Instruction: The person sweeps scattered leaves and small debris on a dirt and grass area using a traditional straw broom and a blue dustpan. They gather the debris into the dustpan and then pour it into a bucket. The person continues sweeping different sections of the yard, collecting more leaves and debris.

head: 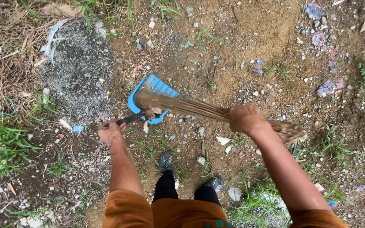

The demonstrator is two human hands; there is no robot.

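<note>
1. The left hand (110,133) is closed in a fist around the dark handle (128,119) of a blue dustpan (151,98), its fingers curled tight about the handle's end.
2. The dustpan lies on the bare dirt ground (241,46) just ahead of the person's feet, its open mouth turned toward the right.
3. The right hand (244,118) grips a bundle broom (199,109) of dry, straw-coloured fibres near its bound middle — fingers wrapped fully round it and pressed together.
4. The broom's bristle tips rest inside the dustpan's mouth, touching some debris there; its butt end sticks out to the right past the wrist.
5. A grey gravel patch (79,69) lies just left of the dustpan, and grass (1,143) grows at the far left.
6. Two dark shoes (165,161) stand below — between the arms.
</note>
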